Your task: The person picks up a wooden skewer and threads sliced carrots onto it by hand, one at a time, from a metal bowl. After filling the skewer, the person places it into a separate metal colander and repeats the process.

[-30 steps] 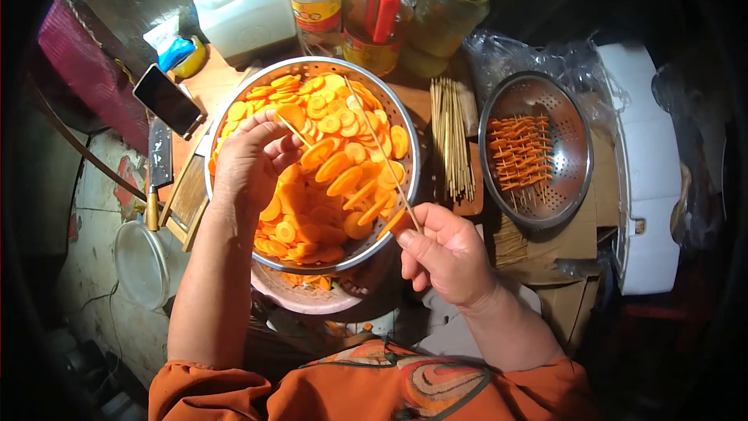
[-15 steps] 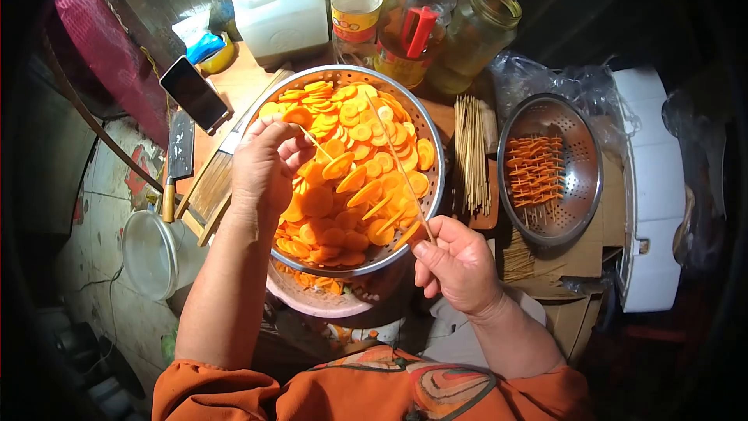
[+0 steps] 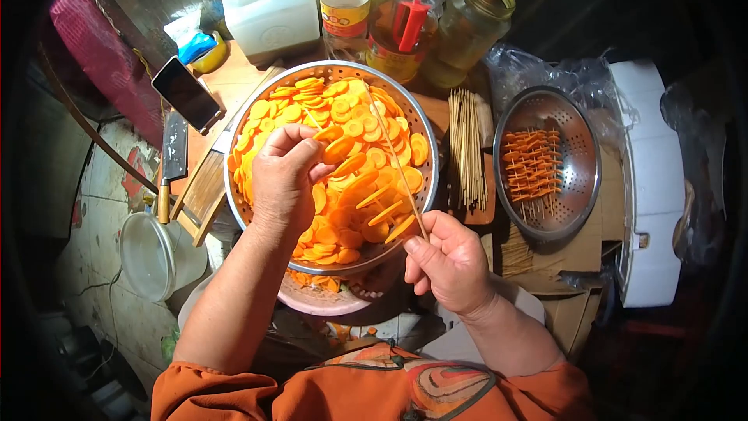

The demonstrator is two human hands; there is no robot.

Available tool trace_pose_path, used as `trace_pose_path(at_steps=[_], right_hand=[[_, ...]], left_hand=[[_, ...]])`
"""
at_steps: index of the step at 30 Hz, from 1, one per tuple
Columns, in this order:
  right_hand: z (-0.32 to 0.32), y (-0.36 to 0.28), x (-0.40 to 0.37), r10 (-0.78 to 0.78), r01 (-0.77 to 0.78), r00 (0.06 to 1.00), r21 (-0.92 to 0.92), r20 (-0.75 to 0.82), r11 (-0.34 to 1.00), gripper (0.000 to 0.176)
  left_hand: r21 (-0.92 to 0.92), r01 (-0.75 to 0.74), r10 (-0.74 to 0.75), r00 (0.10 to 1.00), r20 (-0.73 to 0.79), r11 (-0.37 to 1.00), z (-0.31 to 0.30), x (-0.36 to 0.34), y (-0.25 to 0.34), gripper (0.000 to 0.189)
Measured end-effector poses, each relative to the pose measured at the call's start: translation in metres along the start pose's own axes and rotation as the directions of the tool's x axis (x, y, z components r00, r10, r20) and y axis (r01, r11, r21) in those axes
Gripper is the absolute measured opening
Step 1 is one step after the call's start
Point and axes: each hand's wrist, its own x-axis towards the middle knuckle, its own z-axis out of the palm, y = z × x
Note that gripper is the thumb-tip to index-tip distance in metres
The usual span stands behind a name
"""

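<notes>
Orange carrot slices (image 3: pixel 326 234), uncountable, filled one steel colander (image 3: pixel 335 70) beneath the left hand (image 3: pixel 287 173), whose fingers pinched one slice and hid others. About seven stood rowed toward the right hand (image 3: pixel 448 265), fingers pinching one bamboo skewer (image 3: pixel 393 154). Beyond fingertips stood one jug (image 3: pixel 274 23), two bottles (image 3: pixel 345 15), one jar (image 3: pixel 475 35); right of fingers, one skewer bundle (image 3: pixel 467 152), one smaller colander (image 3: pixel 578 160).

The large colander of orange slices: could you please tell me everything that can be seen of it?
The large colander is round and shiny, metal-looking, with a plain rim and small holes in its wall. Orange slices fill it and hide its bottom. It stands opening upward, above a pinkish basin whose near edge shows below. The left hand is over its left side; whether they touch is unclear.
</notes>
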Motion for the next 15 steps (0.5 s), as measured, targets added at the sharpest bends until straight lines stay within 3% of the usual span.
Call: trace_pose_path(at_steps=[5,10,13,15], right_hand=[[-0.001,-0.003,-0.001,-0.004,0.003,1.0,-0.013,-0.019,1.0,0.018],[-0.008,-0.007,0.002,-0.003,0.019,0.995,0.168,-0.095,0.986,0.018],[-0.01,-0.01,0.003,-0.016,0.04,0.991,0.18,-0.133,0.983,0.018],[-0.01,-0.009,0.003,-0.022,0.046,0.991,0.178,-0.132,0.983,0.017]], left_hand=[[0.047,0.016,-0.017,1.0,0.004,0.999,0.002,0.002,0.002,0.01],[0.167,-0.03,0.017,0.997,0.078,0.986,-0.002,0.006,0.001,0.016],[0.512,-0.068,-0.01,0.989,0.148,0.856,-0.008,0.009,-0.015,0.02],[0.764,-0.228,-0.019,0.954,0.3,0.603,-0.007,0.005,-0.025,0.01]])
